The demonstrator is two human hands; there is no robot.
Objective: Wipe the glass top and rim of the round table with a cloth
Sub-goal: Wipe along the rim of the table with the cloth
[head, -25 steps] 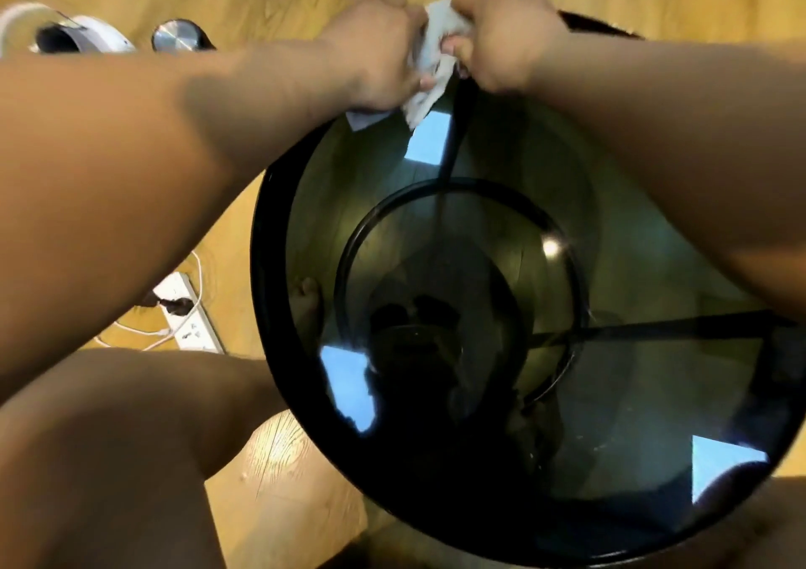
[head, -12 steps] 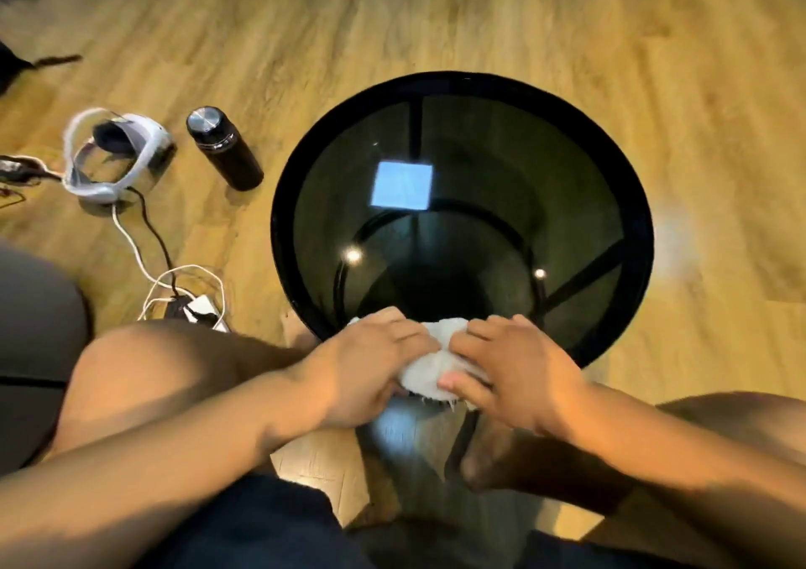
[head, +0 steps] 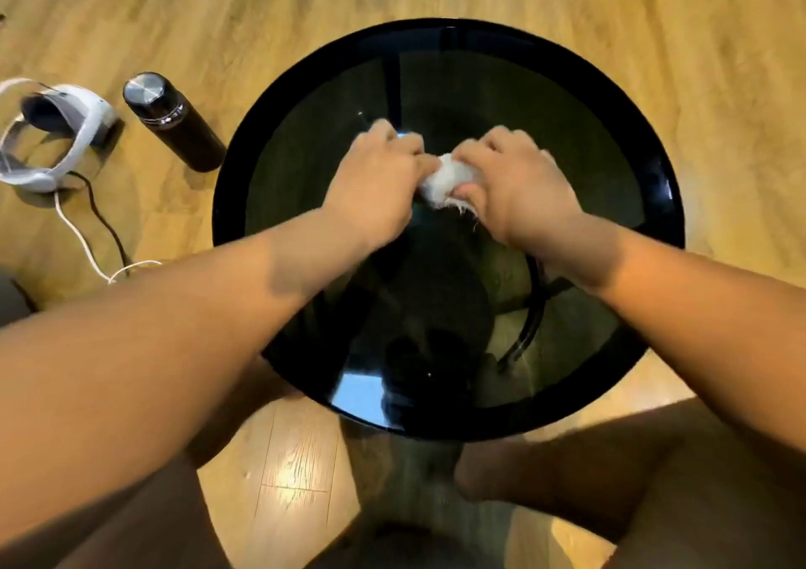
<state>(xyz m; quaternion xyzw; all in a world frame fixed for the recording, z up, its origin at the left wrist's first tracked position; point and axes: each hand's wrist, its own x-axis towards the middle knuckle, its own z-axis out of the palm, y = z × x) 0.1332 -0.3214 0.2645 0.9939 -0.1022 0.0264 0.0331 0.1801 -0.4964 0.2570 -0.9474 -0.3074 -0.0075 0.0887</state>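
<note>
A round table with a dark glass top (head: 567,141) and a black rim (head: 231,185) stands on the wood floor in front of me. A bunched white cloth (head: 442,180) lies on the glass near its middle. My left hand (head: 377,176) grips the cloth's left side with curled fingers. My right hand (head: 519,180) grips its right side, the thumb under a frayed edge. Most of the cloth is hidden between the two hands. Both forearms reach across the near half of the glass.
A dark bottle (head: 174,123) with a metal cap stands on the floor left of the table. A white headset (head: 52,132) with cables (head: 83,237) lies further left. My bare knees and a foot (head: 484,472) sit at the table's near edge.
Both hands with the cloth went from the far rim to the near rim, then up to the middle of the glass. The view shifted with my head.
</note>
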